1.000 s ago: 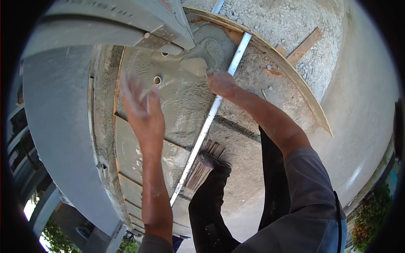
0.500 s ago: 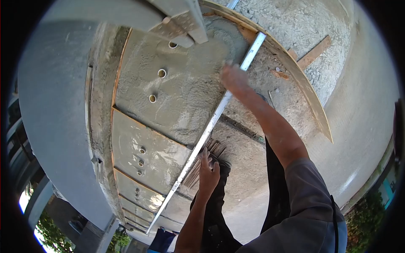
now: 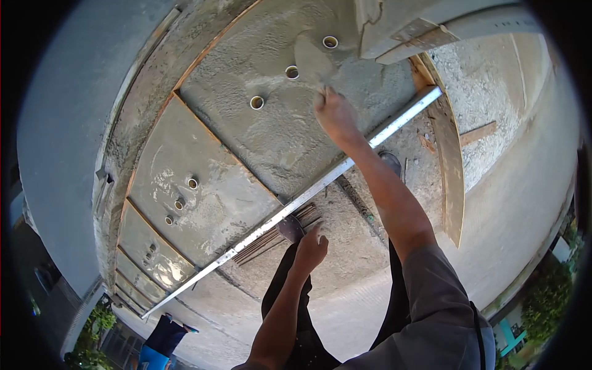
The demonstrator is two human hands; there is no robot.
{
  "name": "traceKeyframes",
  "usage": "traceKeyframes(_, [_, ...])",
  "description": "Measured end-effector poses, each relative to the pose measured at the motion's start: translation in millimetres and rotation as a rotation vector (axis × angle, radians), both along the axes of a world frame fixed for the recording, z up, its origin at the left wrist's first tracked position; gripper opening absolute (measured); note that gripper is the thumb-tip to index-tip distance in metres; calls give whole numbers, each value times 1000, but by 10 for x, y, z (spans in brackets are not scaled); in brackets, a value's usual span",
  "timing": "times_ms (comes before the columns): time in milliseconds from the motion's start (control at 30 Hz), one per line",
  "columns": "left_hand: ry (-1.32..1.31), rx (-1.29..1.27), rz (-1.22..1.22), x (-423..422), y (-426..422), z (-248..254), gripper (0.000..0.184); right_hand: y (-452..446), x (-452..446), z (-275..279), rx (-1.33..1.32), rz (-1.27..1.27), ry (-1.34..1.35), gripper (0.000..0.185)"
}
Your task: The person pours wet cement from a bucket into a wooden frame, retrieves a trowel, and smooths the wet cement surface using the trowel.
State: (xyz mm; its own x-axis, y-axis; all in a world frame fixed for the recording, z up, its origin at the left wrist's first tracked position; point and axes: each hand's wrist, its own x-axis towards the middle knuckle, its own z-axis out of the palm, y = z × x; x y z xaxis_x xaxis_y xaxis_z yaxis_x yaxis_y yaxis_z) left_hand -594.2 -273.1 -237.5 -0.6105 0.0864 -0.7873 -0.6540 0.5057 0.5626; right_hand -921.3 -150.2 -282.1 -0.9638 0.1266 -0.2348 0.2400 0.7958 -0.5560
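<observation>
My right hand (image 3: pixel 338 117) is closed around the handle of a trowel (image 3: pixel 313 61). Its blurred, cement-coated blade lies over the wet concrete (image 3: pixel 234 46), near two white pipe ends (image 3: pixel 291 73). Below that hand, a long metal straightedge (image 3: pixel 327 179) runs diagonally along the near side of the concrete. My left hand (image 3: pixel 312 250) hangs with loosely parted fingers and nothing in it. It is above the ground near my shoe (image 3: pixel 290 229) and a bundle of thin rods (image 3: pixel 259 244).
Wooden strips (image 3: pixel 225 145) divide the concrete into sections, several with pipe ends. A curved board (image 3: pixel 453 179) edges the right side. A grey beam-like structure (image 3: pixel 475 28) juts in at the top. Another person in blue (image 3: pixel 157 348) is at the lower left.
The view has turned and shifted. My right hand has moved away from the straightedge, over the concrete toward the pipe ends. My left hand now sits farther from the straightedge.
</observation>
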Motion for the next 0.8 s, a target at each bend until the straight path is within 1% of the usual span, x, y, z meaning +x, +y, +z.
traceKeyframes(67, [6, 7, 5, -61, -54, 33, 47, -218, -466, -101, 23, -4, 22, 34])
traceKeyframes(133, [-51, 1, 3, -163, -81, 112, 47, -266, -856, -126, 50, 55, -34, 35])
traceKeyframes(167, [-81, -4, 3, -196, -102, 130, 47, -305, -956, -131, 62, 85, -64, 36])
traceKeyframes(267, [-16, 36, 42, -170, -96, 89, 47, -307, -1095, -99, 75, 37, -134, 38])
traceKeyframes(367, [-26, 75, 46, -293, -89, 130, 47, -435, -1207, -254, 22, -75, 61, 35])
traceKeyframes(467, [-39, 91, 45, -401, -111, 99, 46, -496, -1791, -690, 91, 100, 166, 33])
traceKeyframes(533, [3, 98, 82, -420, -126, 48, 45, -438, -2141, -700, 477, 468, 75, 32])
traceKeyframes(600, [33, 94, 106, -418, -128, -13, 45, -357, -2289, -585, 685, 649, -40, 32])
traceKeyframes(667, [48, 84, 110, -393, -112, -64, 45, -237, -2266, -320, 723, 636, -176, 33])
traceKeyframes(700, [22, 90, 111, -449, -118, -27, 45, -170, -2248, -355, 706, 607, -206, 34])
traceKeyframes(733, [-7, 97, 115, -509, -117, 59, 45, -59, -2241, -517, 649, 527, -240, 36])
traceKeyframes(767, [-36, 110, 120, -552, -91, 115, 45, 71, -2307, -823, 499, 366, -270, 38])
traceKeyframes(800, [-30, 114, 117, -554, -72, 101, 46, 208, -2490, -1327, 231, 131, -276, 39])
